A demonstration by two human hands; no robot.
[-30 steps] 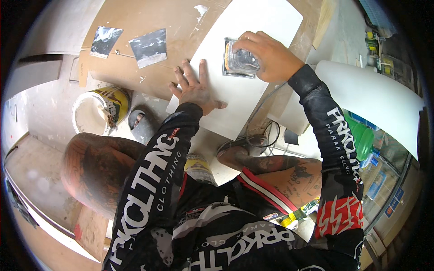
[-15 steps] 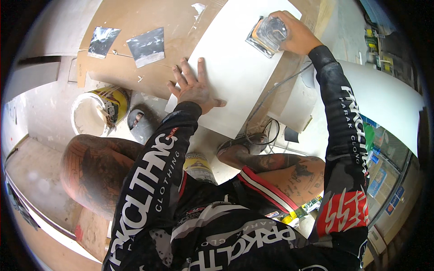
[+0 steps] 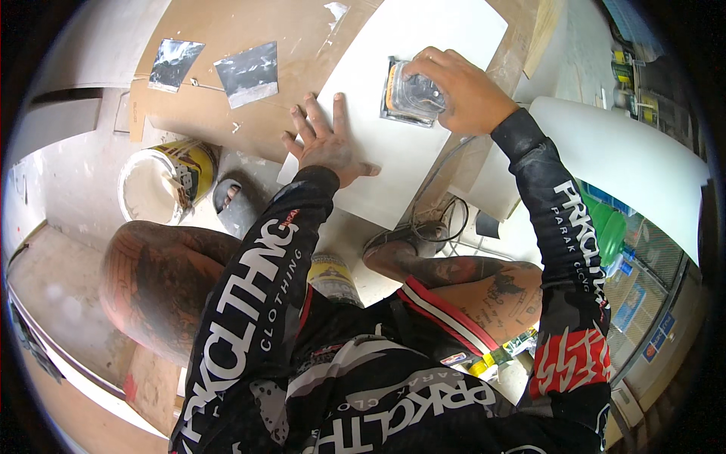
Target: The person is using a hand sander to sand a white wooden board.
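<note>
A long white panel (image 3: 378,181) lies slanted over a sheet of brown cardboard (image 3: 181,125). On its near left part my left hand (image 3: 333,147) rests flat, fingers spread and dusty. My right hand (image 3: 469,94) is wrapped round an electric sander (image 3: 414,89), whose square base sits on the panel's surface. The sander's dark cord (image 3: 446,163) trails from beneath my right wrist toward the floor. Two pieces of dark sandpaper (image 3: 248,74) smeared with white lie on the cardboard to the left.
A bucket (image 3: 151,185) with whitish contents stands at the left beside my slippered foot (image 3: 234,200). Looped cord (image 3: 454,219) lies by my other foot. A curved white sheet (image 3: 628,159) and a green container (image 3: 605,231) are at the right. Another can (image 3: 333,278) sits between my legs.
My right hand has drawn the sander left and nearer along the white panel. My left hand stays in nearly the same place.
</note>
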